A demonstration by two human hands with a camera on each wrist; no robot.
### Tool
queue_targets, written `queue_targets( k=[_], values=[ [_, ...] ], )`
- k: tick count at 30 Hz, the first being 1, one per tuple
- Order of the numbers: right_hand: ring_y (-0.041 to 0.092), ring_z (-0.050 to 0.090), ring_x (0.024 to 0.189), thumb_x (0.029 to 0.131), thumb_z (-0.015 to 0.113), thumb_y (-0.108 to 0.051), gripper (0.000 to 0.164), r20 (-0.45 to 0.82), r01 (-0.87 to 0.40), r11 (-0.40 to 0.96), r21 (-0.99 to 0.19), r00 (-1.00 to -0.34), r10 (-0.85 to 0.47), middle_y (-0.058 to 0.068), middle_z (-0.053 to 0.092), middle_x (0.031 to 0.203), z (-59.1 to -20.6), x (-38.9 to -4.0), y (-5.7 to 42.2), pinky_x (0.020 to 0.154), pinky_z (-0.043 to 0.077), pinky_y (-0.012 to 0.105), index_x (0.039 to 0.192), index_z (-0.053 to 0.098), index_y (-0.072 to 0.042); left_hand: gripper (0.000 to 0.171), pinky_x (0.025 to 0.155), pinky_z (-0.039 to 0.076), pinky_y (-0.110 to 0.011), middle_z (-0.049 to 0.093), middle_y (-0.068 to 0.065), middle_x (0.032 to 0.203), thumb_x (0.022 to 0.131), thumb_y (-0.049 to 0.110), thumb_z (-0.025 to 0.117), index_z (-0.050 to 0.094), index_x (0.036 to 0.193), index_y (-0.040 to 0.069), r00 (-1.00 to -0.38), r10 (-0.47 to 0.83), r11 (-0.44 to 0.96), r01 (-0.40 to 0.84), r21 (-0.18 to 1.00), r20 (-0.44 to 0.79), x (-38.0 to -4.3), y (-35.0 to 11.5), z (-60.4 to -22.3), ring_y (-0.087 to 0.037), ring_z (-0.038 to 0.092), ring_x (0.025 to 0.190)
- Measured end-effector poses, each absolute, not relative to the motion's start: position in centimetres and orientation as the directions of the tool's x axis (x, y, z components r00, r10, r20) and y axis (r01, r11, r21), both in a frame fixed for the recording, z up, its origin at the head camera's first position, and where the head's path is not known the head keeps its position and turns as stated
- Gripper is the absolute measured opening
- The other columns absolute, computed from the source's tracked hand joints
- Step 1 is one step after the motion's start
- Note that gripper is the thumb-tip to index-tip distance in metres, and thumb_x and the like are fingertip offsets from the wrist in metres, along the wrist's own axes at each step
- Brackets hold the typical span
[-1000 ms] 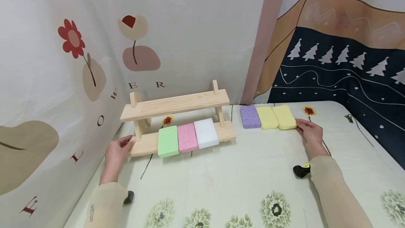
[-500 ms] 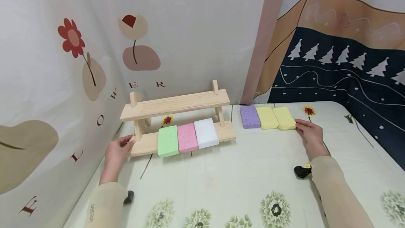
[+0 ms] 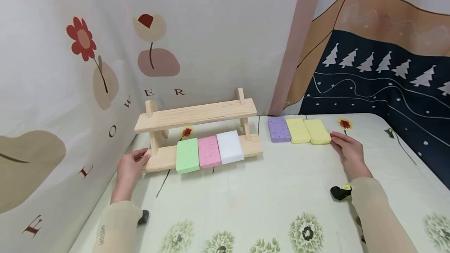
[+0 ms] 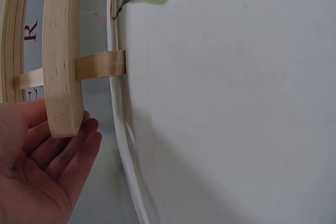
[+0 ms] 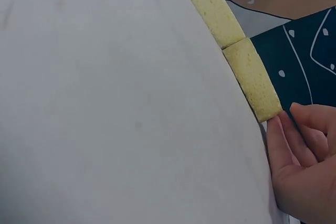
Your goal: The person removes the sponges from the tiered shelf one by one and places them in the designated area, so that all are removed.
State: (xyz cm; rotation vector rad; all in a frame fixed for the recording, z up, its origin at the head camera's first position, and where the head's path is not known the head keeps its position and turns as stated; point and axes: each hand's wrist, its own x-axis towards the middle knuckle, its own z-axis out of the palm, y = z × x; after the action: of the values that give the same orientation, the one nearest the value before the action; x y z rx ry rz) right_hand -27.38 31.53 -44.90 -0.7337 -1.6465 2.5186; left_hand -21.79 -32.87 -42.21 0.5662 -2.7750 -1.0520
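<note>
Pinching the two-tier wooden rack [image 3: 197,114] by its lower left end, the left hand [image 3: 130,171] seemingly steadies it. At far right, the right hand [image 3: 349,152] touches the rightmost yellow sponge [image 3: 317,131], fingers extended, perhaps squaring its row.

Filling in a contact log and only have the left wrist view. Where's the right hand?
Observer: The right hand touches the right end of the rightmost yellow block.
Operator: What's next to that block?
Observer: Going left in the head view, a second yellow block, then a purple block.
Operator: I see the left hand holding the end of the lower shelf. What's along it?
Observer: Three blocks in a row, left to right in the head view: a green block, a pink block and a white block.
</note>
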Motion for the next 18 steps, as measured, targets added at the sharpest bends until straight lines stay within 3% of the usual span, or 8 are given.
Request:
queue_targets(
  k=[6, 12, 16, 18],
  values=[
    [-0.002, 0.069, 0.096, 0.09, 0.072, -0.011, 0.059, -0.336, 0.167, -0.49, -0.855, -0.899, 0.281, -0.012, 0.067, 0.108, -44.8, -26.3, 31.8, 0.088, 0.055, 0.015, 0.145, 0.051, -0.016, 0.043, 0.102, 0.048, -0.051, 0.058, -0.024, 0.14, 0.102, 0.022, 0.058, 0.055, 0.14, 0.003, -0.923, -0.383, 0.684, -0.302, 0.664, -0.024, -21.8, -32.8, -42.0, -0.042, 0.055, 0.128],
    [-0.003, 0.071, 0.089, 0.09, 0.073, -0.014, 0.037, -0.234, 0.073, -0.418, -0.906, -0.908, 0.348, -0.014, 0.069, 0.105, -43.6, -25.7, 31.3, 0.077, 0.056, 0.013, 0.126, 0.068, -0.022, 0.043, 0.102, 0.049, -0.052, 0.057, -0.025, 0.14, 0.102, 0.022, 0.057, 0.055, 0.141, 0.003, -0.921, -0.388, 0.682, -0.309, 0.663, -0.031, -21.8, -32.7, -42.0, -0.042, 0.055, 0.128],
    [-0.002, 0.072, 0.087, 0.092, 0.07, -0.014, 0.025, -0.114, -0.014, -0.378, -0.926, -0.943, 0.314, -0.014, 0.072, 0.102, -42.5, -25.1, 30.7, 0.076, 0.057, 0.014, 0.116, 0.072, -0.022, 0.043, 0.101, 0.048, -0.052, 0.057, -0.025, 0.14, 0.102, 0.023, 0.057, 0.054, 0.141, 0.003, -0.921, -0.387, 0.684, -0.313, 0.659, -0.036, -21.8, -32.8, -42.1, -0.042, 0.054, 0.128],
    [-0.001, 0.073, 0.088, 0.092, 0.071, -0.013, 0.027, -0.087, -0.029, -0.382, -0.924, -0.955, 0.283, -0.014, 0.073, 0.103, -42.1, -24.9, 30.4, 0.077, 0.057, 0.015, 0.118, 0.071, -0.02, 0.043, 0.102, 0.048, -0.052, 0.057, -0.025, 0.14, 0.102, 0.023, 0.057, 0.054, 0.141, 0.003, -0.922, -0.385, 0.684, -0.311, 0.66, -0.036, -21.8, -32.9, -42.1, -0.042, 0.054, 0.129]
  ],
)
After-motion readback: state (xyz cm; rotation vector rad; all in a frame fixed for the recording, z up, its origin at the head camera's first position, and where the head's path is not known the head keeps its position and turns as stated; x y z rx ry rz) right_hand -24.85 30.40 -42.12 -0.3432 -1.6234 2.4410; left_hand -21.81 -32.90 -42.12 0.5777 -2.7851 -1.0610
